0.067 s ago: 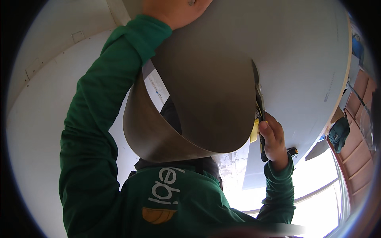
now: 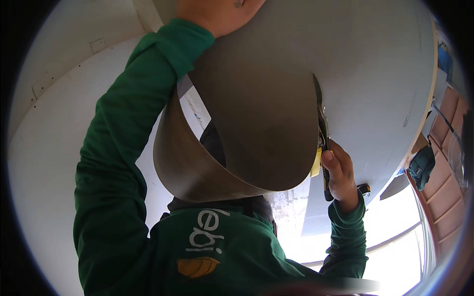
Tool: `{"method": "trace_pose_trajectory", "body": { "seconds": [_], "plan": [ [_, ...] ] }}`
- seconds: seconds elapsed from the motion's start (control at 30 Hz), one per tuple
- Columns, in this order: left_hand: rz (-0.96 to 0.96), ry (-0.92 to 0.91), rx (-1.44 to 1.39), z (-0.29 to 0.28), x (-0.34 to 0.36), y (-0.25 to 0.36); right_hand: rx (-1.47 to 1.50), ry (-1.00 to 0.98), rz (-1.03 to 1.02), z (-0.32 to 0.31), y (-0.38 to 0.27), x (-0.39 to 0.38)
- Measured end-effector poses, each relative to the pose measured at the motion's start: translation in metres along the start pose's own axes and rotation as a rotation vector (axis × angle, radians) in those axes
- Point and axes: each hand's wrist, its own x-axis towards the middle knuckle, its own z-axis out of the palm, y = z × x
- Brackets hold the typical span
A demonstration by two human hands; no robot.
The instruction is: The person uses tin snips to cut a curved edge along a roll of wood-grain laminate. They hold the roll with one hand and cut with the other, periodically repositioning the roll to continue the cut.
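Observation:
A wide grey sheet (image 2: pixel 375 79) spreads in front of me, and a broad strip of it (image 2: pixel 207 172) curls down and around toward my chest. Tin snips (image 2: pixel 323 123) with black and yellow handles are in my right hand (image 2: pixel 341 170), closed around them. Their blades point upward along a cut at the strip's right side; the tip lies against the sheet. At the top edge, my left hand (image 2: pixel 224 15) is over the upper part of the sheet. Its fingers are cut off by the picture's edge, so their hold is hidden.
A small black and yellow object (image 2: pixel 364 189), perhaps a tape measure, is by my right wrist. Farther right are a dark green bag (image 2: pixel 422 165) and a reddish-brown panelled surface (image 2: pixel 447 143). A large pale panel (image 2: pixel 44 158) curves along the left.

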Motion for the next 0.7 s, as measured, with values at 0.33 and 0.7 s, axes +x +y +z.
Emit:
{"method": "trace_pose_trajectory", "body": {
  "seconds": [0.33,0.7],
  "plan": [
    [-0.002,-0.006,-0.024,0.0016,-0.0016,-0.0009,-0.081,0.043,0.018,0.0012,-0.0045,0.0009],
    [-0.011,-0.012,-0.03,0.0026,-0.0009,-0.001,-0.052,0.037,-0.051,0.0003,-0.0064,0.0097]
  ]
}}
